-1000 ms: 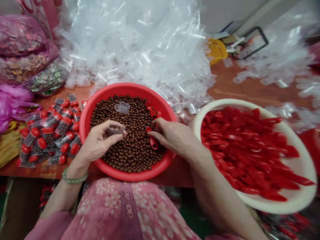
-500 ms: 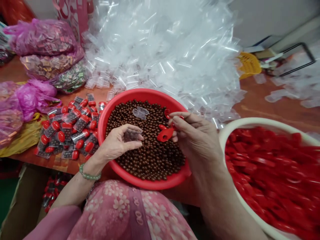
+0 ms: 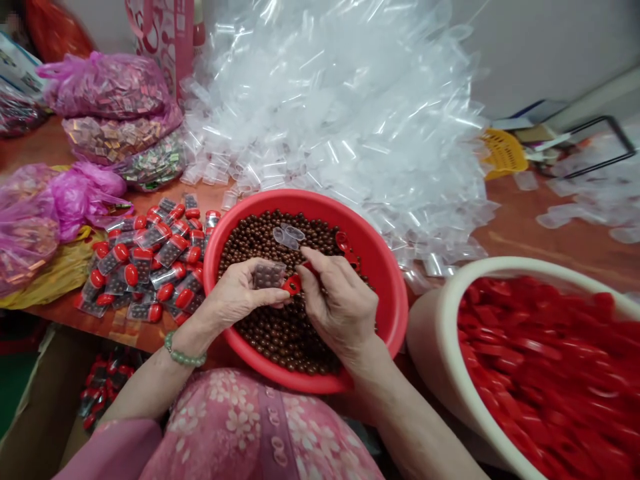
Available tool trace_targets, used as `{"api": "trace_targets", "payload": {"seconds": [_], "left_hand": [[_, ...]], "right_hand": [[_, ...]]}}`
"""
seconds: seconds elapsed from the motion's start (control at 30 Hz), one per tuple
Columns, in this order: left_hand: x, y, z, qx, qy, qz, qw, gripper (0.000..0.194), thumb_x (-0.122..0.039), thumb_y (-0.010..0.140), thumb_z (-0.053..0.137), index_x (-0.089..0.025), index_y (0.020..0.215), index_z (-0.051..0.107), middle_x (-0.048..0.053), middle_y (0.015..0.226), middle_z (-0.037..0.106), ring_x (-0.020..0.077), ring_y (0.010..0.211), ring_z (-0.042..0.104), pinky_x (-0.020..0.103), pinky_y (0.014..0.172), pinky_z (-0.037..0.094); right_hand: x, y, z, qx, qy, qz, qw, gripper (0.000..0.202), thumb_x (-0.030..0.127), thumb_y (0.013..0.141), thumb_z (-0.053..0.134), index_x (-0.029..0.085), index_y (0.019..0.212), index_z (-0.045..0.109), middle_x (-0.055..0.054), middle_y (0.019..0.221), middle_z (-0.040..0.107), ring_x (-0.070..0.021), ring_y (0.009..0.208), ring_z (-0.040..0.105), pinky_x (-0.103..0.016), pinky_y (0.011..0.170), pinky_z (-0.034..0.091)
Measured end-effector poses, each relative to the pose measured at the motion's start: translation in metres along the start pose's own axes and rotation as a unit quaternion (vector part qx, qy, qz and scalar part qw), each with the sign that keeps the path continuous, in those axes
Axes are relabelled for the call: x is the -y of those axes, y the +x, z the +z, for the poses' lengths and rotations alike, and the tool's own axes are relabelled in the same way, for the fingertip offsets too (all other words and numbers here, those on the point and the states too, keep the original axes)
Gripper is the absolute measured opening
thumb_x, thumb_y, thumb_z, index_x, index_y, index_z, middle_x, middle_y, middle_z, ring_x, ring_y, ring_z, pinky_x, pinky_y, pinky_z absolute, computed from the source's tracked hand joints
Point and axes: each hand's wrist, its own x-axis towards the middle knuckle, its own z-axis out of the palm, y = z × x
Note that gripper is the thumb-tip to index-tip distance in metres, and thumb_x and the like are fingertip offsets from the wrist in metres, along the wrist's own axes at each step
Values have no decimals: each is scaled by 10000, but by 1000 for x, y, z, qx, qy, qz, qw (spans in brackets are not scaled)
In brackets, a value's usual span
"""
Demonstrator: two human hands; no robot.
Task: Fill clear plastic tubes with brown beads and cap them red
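My left hand (image 3: 240, 290) pinches a small clear plastic case (image 3: 269, 274) filled with brown beads, held above the red basin (image 3: 397, 293). Between the thumb and fingers of my right hand (image 3: 340, 300) is a red plastic cap (image 3: 293, 285), close to the open end of the case; whether they touch I cannot tell. Brown beads (image 3: 285, 343) fill the basin below both hands. On top of them lie several empty clear cases (image 3: 289, 235) and, near the right rim, loose red caps (image 3: 343, 241).
Capped bead-filled cases (image 3: 160, 250) are heaped left of the basin. A big mound of empty clear cases (image 3: 340, 107) stands behind it. A cream tub (image 3: 453, 313) of red caps (image 3: 545, 373) is at right. Pink bags (image 3: 107, 87) of small pieces sit at far left.
My right hand has moved left and down, bringing one red cap to the case. Other red caps it held now lie on the beads. My left hand still holds the case.
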Motion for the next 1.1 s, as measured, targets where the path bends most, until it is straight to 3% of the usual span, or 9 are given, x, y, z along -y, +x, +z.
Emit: {"api": "trace_targets", "payload": {"seconds": [0.1,0.27,0.37,0.47,0.6,0.7,0.8,0.93,1.1], "left_hand": [[1,1,-2,1,-4,19,1000,412,-213,579,845,-128,904,605,-17,780,626,86,679,596,248,681,504],[1,3,-5,34,-11,26,999,398,-238,608,844,-110,901,606,-17,718,623,67,605,574,221,623,479],[0,4,-6,41,-17,23,999,393,-237,595,855,-109,867,602,-16,725,620,67,598,575,234,635,489],[-2,2,-7,52,-41,21,998,380,-214,620,837,-113,908,610,1,787,634,85,633,612,251,654,503],[-6,-1,-10,91,-95,1,991,372,-134,682,752,-129,1027,612,61,930,682,155,795,689,261,714,522],[-9,-1,-13,131,-140,-25,981,423,-105,671,686,-127,1087,618,99,1012,698,202,873,700,273,733,534],[-10,1,-16,155,-169,-38,973,416,-178,706,636,-101,1115,625,134,1041,704,232,904,699,297,742,541],[-8,1,-17,148,-176,-21,973,350,-270,807,566,-89,1098,633,153,1010,717,226,881,703,302,727,540],[-7,0,-16,121,-161,-20,979,244,-196,797,594,-101,1020,625,129,929,726,194,829,704,276,711,532]], "right_hand": [[-3,1,-8,98,24,-74,992,378,154,940,458,184,1308,536,-128,1028,691,-195,941,675,-319,824,575],[-7,1,-22,234,87,-95,964,458,198,946,469,204,1403,442,-134,1108,658,-208,988,674,-328,831,586],[-8,-2,-24,225,116,-65,965,408,181,921,518,233,1325,500,-107,1093,686,-197,956,692,-307,813,586],[-6,-4,-21,182,173,56,966,273,237,871,622,258,1136,560,-55,971,711,-181,829,708,-285,705,587],[-10,5,-17,128,318,244,907,171,299,821,685,245,956,595,15,766,677,-127,615,655,-246,573,550],[-18,19,-14,92,390,308,863,185,331,804,698,237,955,645,21,753,678,-112,566,620,-251,558,543],[-23,34,-9,90,404,318,853,217,341,795,705,237,985,690,9,790,698,-118,603,624,-264,586,541],[-14,50,-2,123,384,275,873,194,303,796,695,231,974,724,-11,902,744,-146,771,681,-296,742,558],[0,59,4,164,337,215,902,205,304,813,660,206,973,742,-28,917,763,-175,823,697,-329,796,560]]}}
